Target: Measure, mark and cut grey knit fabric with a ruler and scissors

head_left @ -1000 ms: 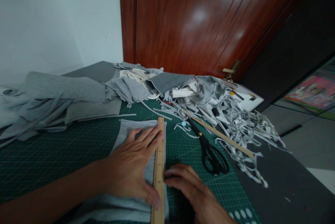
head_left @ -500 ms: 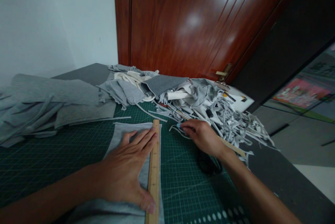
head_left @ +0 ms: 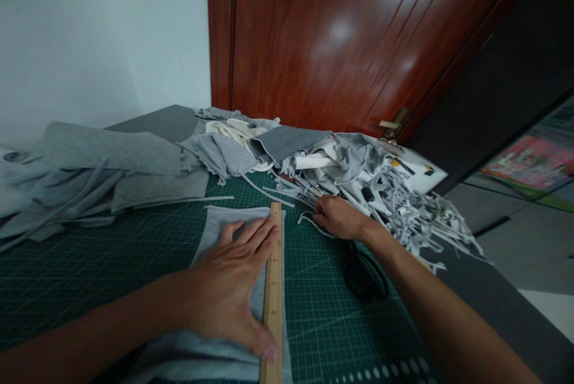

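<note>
Fabric, a flat grey jersey piece at lower centre, is lying under the spread left hand beside the long wooden ruler. Right hand, curled, grip unclear, is now reaching farther into grey scrap strips than before.

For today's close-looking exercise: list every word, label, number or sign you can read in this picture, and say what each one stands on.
No text can be read.
Wooden ruler under the left hand: any scale marks are too blurred to read.
Green cutting mat: grid lines and white dots only, no legible numbers.
Colourful sheet at far right: print too blurred.
White card behind the scraps: dark marks, unreadable.
</note>
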Motion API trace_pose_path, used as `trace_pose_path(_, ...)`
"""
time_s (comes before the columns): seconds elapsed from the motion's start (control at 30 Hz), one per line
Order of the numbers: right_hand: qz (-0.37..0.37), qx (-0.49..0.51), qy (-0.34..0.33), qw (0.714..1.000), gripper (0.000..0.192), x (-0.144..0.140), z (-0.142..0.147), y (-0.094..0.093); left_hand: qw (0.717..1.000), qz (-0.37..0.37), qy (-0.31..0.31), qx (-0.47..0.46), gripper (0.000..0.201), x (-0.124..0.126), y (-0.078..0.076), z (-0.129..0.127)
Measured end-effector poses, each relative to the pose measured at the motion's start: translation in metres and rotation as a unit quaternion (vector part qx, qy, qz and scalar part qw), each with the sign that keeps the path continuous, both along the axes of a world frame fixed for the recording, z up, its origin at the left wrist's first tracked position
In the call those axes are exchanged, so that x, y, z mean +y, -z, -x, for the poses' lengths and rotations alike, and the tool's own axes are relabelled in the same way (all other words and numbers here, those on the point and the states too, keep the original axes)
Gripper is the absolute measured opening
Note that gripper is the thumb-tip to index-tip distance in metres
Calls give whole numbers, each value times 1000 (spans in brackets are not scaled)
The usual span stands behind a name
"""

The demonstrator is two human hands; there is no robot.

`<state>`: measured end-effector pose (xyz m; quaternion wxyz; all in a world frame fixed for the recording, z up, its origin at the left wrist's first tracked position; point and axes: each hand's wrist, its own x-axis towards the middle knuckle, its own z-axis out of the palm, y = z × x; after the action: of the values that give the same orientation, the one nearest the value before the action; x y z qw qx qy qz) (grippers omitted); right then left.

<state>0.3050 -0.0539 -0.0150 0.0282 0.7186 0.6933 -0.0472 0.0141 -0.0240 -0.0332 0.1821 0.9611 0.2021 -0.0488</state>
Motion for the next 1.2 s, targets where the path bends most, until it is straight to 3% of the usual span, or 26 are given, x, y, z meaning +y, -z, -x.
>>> trace_pose_path(0.27, -64, 9, 65, 996, 31, -8, 12, 7, 999, -1, 3, 38, 148, -4, -13, -4)
trace_pose_path(0.4, -70, 56, 92, 992, 20, -16, 4, 2, 999, 5, 5, 41, 150, -4, -15, -6)
trace_pose_path(0.63, -68, 153, 155, 974, 18, -30, -16, -7, 1000, -8, 5, 19, 151, -3, -8, -4)
trace_pose_path(0.83, -73, 162, 197, 964, 16, -33, -32, -22, 1000, -5, 7, 15, 151, -1, -2, -3)
trace_pose_path(1.2, -94, 300, 233, 920, 20, -24, -46, -16, 1000, 4, 6, -3, 151, 0, 1, -2)
